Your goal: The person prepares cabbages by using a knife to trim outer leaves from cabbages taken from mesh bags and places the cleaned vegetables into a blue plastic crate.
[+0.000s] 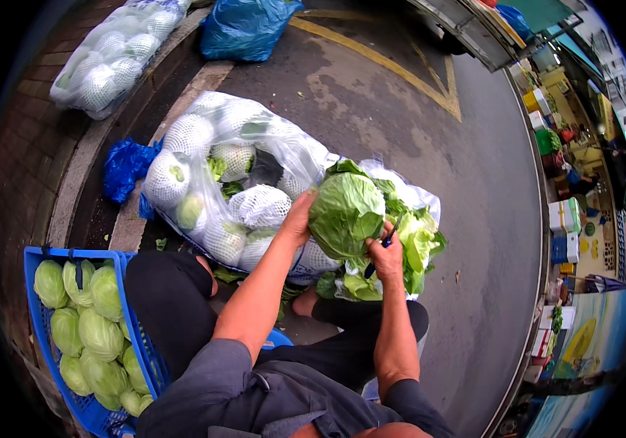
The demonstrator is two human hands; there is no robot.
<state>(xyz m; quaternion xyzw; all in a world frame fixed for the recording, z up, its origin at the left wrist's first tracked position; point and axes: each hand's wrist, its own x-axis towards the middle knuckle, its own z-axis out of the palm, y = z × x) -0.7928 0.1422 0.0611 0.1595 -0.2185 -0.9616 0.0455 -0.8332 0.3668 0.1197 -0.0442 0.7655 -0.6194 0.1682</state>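
A leafy green cabbage point(345, 216) is held up over the right end of a large clear plastic bag. My left hand point(297, 219) grips its left side. At its lower right is my right hand point(387, 254), closed around a small knife with a dark blue handle point(370, 270); the blade points up and right, close to the cabbage. Inside the opened plastic bag point(291, 142) lie several cabbages in white foam nets point(261, 206). Loose outer leaves point(417, 241) are heaped to the right, beside and below my right hand.
A blue plastic crate point(77, 254) of trimmed cabbages point(100, 334) stands at the lower left. Another bag of netted cabbages point(113, 65) lies on the pavement. A blue plastic bag point(250, 27) stands beyond, and a crumpled one point(129, 167) by the kerb. Stalls line the far roadside.
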